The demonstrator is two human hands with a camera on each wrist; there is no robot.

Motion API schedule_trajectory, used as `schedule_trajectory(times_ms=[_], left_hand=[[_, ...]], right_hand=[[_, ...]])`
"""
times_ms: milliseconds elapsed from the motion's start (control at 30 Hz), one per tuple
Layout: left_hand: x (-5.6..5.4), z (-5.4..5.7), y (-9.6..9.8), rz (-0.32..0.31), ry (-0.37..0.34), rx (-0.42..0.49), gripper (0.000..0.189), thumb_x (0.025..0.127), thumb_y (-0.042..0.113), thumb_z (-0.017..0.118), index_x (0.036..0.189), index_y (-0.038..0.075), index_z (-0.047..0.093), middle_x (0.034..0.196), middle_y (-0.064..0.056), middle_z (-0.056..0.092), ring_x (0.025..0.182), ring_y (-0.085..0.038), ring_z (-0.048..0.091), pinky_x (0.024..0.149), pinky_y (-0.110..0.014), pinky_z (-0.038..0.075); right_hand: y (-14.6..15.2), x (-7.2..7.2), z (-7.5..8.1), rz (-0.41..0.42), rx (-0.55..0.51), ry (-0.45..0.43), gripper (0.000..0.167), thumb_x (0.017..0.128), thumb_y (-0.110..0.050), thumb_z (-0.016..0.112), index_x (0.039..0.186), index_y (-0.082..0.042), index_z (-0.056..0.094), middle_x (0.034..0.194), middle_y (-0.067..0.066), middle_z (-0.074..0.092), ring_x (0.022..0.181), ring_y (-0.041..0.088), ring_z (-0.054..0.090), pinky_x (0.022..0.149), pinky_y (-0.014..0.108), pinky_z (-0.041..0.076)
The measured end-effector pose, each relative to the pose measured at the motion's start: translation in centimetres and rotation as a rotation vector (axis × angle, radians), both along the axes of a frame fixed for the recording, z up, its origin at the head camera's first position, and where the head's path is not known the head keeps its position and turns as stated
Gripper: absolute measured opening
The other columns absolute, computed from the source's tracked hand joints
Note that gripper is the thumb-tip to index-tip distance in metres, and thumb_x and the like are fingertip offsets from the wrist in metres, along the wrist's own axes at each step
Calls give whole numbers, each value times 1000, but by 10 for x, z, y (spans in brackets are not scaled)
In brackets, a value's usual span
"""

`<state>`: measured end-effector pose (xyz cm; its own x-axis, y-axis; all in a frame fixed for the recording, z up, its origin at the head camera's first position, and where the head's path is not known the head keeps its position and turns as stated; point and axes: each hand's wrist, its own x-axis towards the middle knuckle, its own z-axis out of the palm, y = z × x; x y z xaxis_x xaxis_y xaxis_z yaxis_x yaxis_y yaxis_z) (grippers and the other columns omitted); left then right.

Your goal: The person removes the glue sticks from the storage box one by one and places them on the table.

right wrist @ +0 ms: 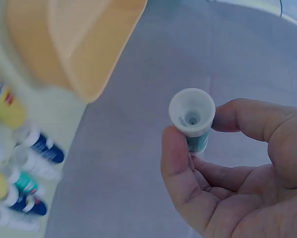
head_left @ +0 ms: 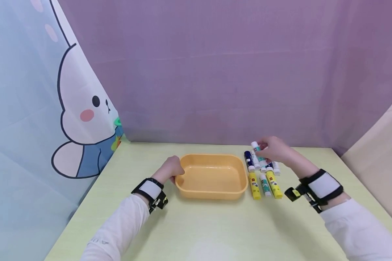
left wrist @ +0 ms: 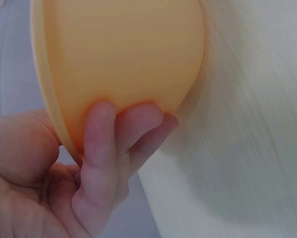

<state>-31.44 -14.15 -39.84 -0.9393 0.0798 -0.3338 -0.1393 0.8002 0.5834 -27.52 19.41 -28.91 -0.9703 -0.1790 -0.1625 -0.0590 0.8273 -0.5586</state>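
My left hand (head_left: pixel 171 167) grips the left end of a light-orange plastic basin (head_left: pixel 212 196), thumb at the rim and fingers against the outer wall (left wrist: pixel 123 54) in the left wrist view. To the basin's right, my right hand (head_left: pixel 276 149) pinches a white and teal glue stick (head_left: pixel 256 146) between thumb and fingers, raised above the others. The right wrist view shows the hollow white end (right wrist: pixel 192 113) of that stick. Below it lie more glue sticks: a dark blue one (head_left: pixel 249 161), a white one (head_left: pixel 276 168) and others partly hidden by the hand.
Nearer the front lie a yellow glue stick (head_left: pixel 254 186), a teal one (head_left: pixel 265 185) and another yellow one (head_left: pixel 274 185), close to the basin's right end. A purple cloth (head_left: pixel 228 72) hangs behind the pale table (head_left: pixel 202 232); a patterned curtain (head_left: pixel 20 108) hangs at the left.
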Motion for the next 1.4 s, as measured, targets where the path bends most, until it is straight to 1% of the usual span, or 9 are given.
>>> schedule_trajectory(times_ms=[100, 233, 400, 633, 767, 900, 1133, 1267, 1400], left_hand=[[0, 0, 0, 0, 2, 0, 28, 79, -4, 58, 105, -14, 51, 81, -22, 62, 44, -26, 64, 48, -36, 59], [0, 1, -1, -5, 7, 6, 25, 79, -4, 58, 100, -13, 52, 81, -23, 63, 44, -25, 63, 47, -35, 59], [-1, 2, -2, -1, 7, 1, 25, 79, -4, 57, 102, -13, 51, 80, -21, 62, 44, -25, 63, 44, -33, 58], [0, 0, -4, -2, 4, 16, 25, 78, -5, 57, 101, -13, 51, 82, -22, 62, 44, -26, 63, 43, -32, 57], [0, 0, -5, 5, 1, 19, 26, 78, -5, 57, 101, -13, 50, 82, -23, 62, 44, -26, 63, 43, -33, 57], [0, -1, -5, 4, 3, 23, 27, 78, -5, 57, 102, -13, 50, 81, -22, 62, 44, -26, 64, 45, -34, 58], [0, -1, -5, 3, 4, 17, 29, 79, -3, 58, 106, -13, 50, 80, -20, 61, 45, -26, 64, 44, -34, 58], [0, -1, -4, 3, -2, 21, 32, 80, -3, 59, 109, -14, 50, 81, -19, 60, 46, -26, 64, 44, -34, 58], [1, -1, -4, 7, -4, 32, 32, 80, -4, 58, 109, -14, 50, 81, -19, 60, 46, -26, 64, 43, -33, 57]], right_hand=[[16, 1, -8, -29, -15, -2, 53, 87, -15, 62, 130, 11, 44, 105, 20, 52, 69, 16, 60, 62, 29, 59], [35, 2, -20, -62, -40, -18, 54, 88, -14, 62, 129, 14, 42, 102, 20, 50, 74, 19, 59, 63, 30, 60], [55, 4, -39, -85, -29, -53, 58, 89, -16, 62, 130, 17, 39, 101, 22, 52, 79, 22, 60, 65, 31, 60], [73, 6, -71, -121, -42, -120, 55, 90, -16, 60, 129, 18, 40, 99, 21, 55, 75, 19, 60, 64, 30, 60], [80, 10, -84, -142, -41, -136, 54, 89, -15, 61, 127, 19, 41, 99, 22, 55, 73, 17, 60, 62, 30, 60], [85, 13, -94, -157, -40, -153, 53, 89, -15, 61, 125, 19, 42, 96, 20, 57, 70, 16, 60, 61, 30, 59], [92, 16, -110, -182, -57, -178, 53, 88, -15, 62, 123, 19, 44, 92, 18, 59, 69, 16, 60, 61, 31, 59], [93, 18, -115, -192, -54, -191, 51, 88, -14, 62, 122, 19, 44, 91, 18, 60, 68, 16, 60, 60, 31, 59], [93, 19, -119, -197, -64, -190, 51, 87, -13, 62, 122, 19, 44, 89, 17, 61, 67, 16, 61, 59, 30, 59]])
